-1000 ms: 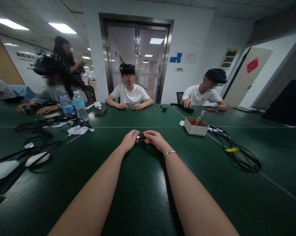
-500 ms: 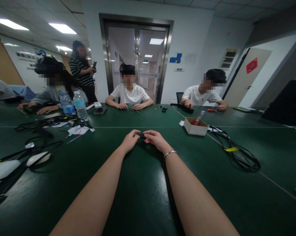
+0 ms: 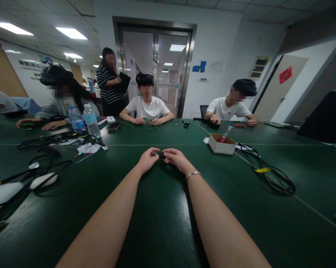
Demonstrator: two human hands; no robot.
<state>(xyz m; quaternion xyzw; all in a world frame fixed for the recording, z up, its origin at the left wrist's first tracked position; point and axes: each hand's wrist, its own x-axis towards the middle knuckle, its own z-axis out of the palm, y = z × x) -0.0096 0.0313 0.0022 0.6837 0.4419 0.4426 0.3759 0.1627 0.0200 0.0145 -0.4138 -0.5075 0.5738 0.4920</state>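
Observation:
My left hand (image 3: pixel 149 160) and my right hand (image 3: pixel 176 159) meet over the middle of the green table (image 3: pixel 156 208). Between their fingertips is a small black piece (image 3: pixel 161 156), too small and too covered by fingers to name. Both hands are closed on it, the left from its left end and the right from its right end. A metal bracelet (image 3: pixel 193 174) circles my right wrist.
An open cardboard box (image 3: pixel 223 149) with a clear tube inside stands right of my hands, beside coiled black cable (image 3: pixel 276 178). Left lie cables, paper scraps (image 3: pixel 89 148), a white mouse (image 3: pixel 44 180) and two water bottles (image 3: pixel 92 121). Several people are across the table.
My hands stay almost where they were, still on the black piece. In the background, the standing person in stripes has moved right, now with a dark flat item in hand.

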